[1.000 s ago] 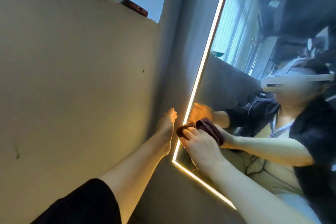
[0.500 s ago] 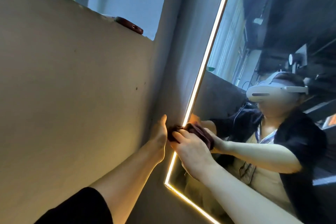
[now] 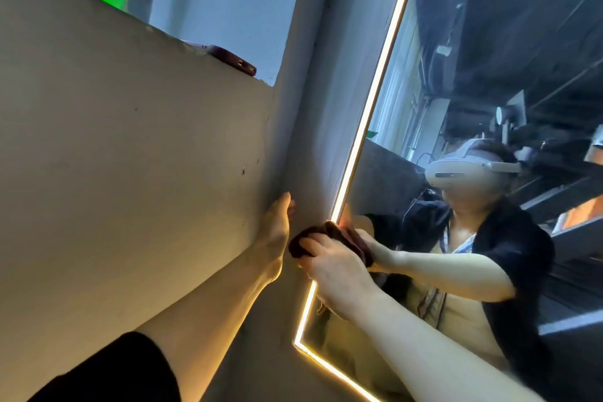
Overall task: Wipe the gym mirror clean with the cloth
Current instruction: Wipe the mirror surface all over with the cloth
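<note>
The mirror [image 3: 489,52] fills the right side, framed by a glowing light strip [image 3: 372,101] along its left and bottom edges. My right hand [image 3: 336,268] grips a dark maroon cloth [image 3: 303,238] and presses it against the mirror's lit left edge, a little above the lower left corner. My left hand [image 3: 275,225] lies flat against the wall corner just left of the cloth, fingers pointing up, holding nothing. The mirror reflects both arms and the cloth.
A beige wall [image 3: 130,173] takes up the left, topped by a ledge where a dark phone-like object [image 3: 228,57] lies. A grey column [image 3: 310,108] runs between wall and mirror. The mirror's lower left corner [image 3: 298,344] sits below my hands.
My right hand has slid the cloth leftward across the lit mirror edge and slightly up along it. My left hand has shifted left into the wall corner. The camera has tilted upward.
</note>
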